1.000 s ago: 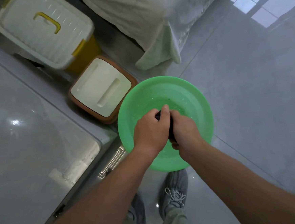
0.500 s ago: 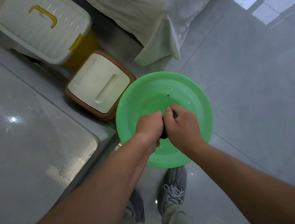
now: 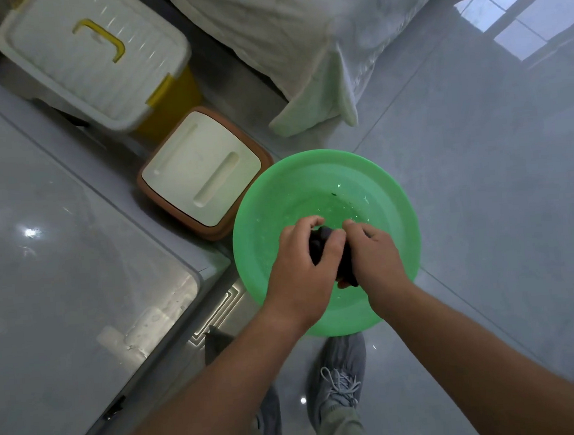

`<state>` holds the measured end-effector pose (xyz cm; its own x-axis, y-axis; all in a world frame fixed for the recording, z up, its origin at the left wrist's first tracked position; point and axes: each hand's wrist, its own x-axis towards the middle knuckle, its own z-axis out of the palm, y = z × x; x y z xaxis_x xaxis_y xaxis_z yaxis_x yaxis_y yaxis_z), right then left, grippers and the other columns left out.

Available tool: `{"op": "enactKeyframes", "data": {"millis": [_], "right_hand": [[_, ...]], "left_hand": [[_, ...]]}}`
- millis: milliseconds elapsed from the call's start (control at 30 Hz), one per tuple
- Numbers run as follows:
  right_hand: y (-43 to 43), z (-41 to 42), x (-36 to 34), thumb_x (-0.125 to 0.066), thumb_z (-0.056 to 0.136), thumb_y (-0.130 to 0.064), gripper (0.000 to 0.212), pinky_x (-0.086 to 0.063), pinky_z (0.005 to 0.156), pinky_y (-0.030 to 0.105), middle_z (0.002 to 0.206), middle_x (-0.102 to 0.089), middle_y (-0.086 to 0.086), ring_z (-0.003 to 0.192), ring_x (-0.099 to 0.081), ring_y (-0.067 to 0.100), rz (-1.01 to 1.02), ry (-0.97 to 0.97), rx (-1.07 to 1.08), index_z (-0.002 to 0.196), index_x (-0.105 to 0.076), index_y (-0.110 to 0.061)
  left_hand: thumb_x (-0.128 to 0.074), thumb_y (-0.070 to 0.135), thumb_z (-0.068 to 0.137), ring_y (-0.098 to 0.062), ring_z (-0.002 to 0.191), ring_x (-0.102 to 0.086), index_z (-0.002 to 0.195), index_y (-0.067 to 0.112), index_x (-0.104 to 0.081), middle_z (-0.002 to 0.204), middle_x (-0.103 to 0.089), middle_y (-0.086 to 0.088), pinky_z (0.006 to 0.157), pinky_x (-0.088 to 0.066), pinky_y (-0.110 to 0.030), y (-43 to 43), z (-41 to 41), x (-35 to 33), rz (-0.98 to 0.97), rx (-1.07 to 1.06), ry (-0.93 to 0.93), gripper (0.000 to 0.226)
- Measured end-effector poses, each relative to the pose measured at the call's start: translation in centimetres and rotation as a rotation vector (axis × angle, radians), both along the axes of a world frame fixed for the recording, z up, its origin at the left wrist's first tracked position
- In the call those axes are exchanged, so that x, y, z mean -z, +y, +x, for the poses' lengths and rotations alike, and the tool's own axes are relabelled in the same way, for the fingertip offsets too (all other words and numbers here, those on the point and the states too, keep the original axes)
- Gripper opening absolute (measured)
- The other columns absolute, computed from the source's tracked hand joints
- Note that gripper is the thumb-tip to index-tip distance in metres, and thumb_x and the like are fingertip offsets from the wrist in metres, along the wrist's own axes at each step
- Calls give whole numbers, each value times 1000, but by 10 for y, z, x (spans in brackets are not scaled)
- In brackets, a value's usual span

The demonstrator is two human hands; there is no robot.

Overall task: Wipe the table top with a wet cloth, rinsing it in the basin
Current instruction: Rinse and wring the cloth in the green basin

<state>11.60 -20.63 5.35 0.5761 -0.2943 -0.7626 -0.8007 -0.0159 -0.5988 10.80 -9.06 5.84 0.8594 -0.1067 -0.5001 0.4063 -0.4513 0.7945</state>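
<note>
Green plastic fills the middle of my view: a round basin (image 3: 322, 180) is sitting on the pale floor, with a little water lying in its bottom. I am looking straight down on both bare hands, which are meeting over the basin's near half. The left hand (image 3: 303, 271) and the right hand (image 3: 376, 256) are both closing tightly around one dark cloth (image 3: 322, 243), bunched into a wad between them; only a small part is showing past the fingers. My guess is I am wringing it out.

The table (image 3: 59, 269) is lying to the left, grey and glossy, its near corner just beside the basin. Far left, two lidded boxes are standing on the floor.

To wring well, I would be twisting the hands in opposite directions while keeping the wad above the basin's centre, so the drips are falling inside the rim rather than on the floor. I am aiming for damp, not dripping, before moving left to the table.
</note>
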Motion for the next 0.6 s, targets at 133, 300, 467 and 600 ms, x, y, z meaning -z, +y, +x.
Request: {"op": "enactKeyframes", "data": {"millis": [133, 300, 467, 600], "right_hand": [[-4, 10, -15, -50, 100, -36, 32, -44, 45, 25, 62, -64, 4, 45, -56, 15, 239, 255, -3, 85, -70, -16], [7, 11, -23, -47, 99, -51, 39, -44, 49, 26, 67, -66, -3, 52, -59, 11, 240, 202, -18, 86, -69, -21], [20, 8, -18, -50, 98, -21, 40, -27, 45, 24, 49, -40, -1, 47, -33, 15, -15, -130, 14, 60, -47, -9], [20, 5, -12, -50, 96, -13, 44, -22, 46, 27, 48, -29, -8, 49, -25, 10, -211, -343, -142, 56, -32, -16]], "left_hand": [[-49, 60, 86, -1, 106, -51, 133, 28, -51, 123, -49, 8, 88, -41, -11, 10, -5, 2, 5, 104, -162, 56], [-47, 72, 85, -9, 67, -49, 81, 26, -44, 75, -52, 8, 58, -36, -29, 1, 7, -2, 158, -39, -140, 45], [-49, 43, 100, -18, 58, -47, 66, 12, -48, 57, -51, 1, 59, -38, -38, -9, 20, -10, 111, -152, -22, 46], [-47, 34, 100, -22, 60, -45, 67, 6, -55, 59, -55, -4, 58, -36, -37, -8, 23, -7, 29, -209, 151, 44]]}}
